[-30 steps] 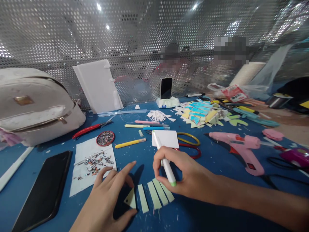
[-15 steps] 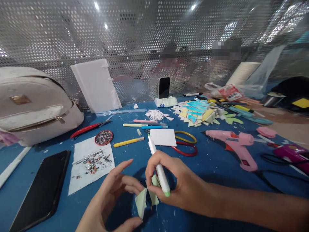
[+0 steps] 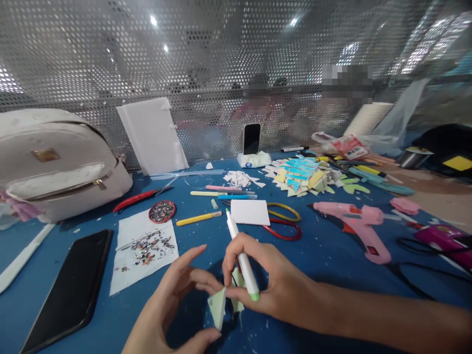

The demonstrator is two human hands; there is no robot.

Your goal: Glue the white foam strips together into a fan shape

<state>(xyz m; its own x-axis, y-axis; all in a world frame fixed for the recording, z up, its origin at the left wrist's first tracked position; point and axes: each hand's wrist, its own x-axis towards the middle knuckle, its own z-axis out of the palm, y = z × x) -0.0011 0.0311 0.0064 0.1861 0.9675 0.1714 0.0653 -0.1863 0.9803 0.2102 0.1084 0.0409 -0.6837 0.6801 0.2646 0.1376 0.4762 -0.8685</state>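
My left hand (image 3: 173, 300) is curled, with a small pale green triangular piece (image 3: 218, 309) held between its fingertips and thumb. My right hand (image 3: 271, 275) grips a white marker (image 3: 243, 260) with green ends, its green tip pointing up and away. The right thumb and index finger pinch close to the top corner of the triangular piece. More pale green pieces (image 3: 238, 304) show just beneath the right fingers; whether they join the triangle I cannot tell. A white card (image 3: 250, 212) lies on scissors with red and yellow handles (image 3: 283, 231), beyond the marker.
On the blue table lie a phone (image 3: 68, 290), a paper sheet with beads (image 3: 143, 250), several markers (image 3: 199, 219), red-handled pliers (image 3: 136, 200) and a pink glue gun (image 3: 356, 221). Cut scraps (image 3: 300, 174) pile up behind. A backpack (image 3: 62, 167) stands left, against a perforated metal panel (image 3: 210, 64).
The view has shifted slightly, so the table things sit a little further right on the left side. My left hand has moved slightly right with the green piece; both grips look the same.
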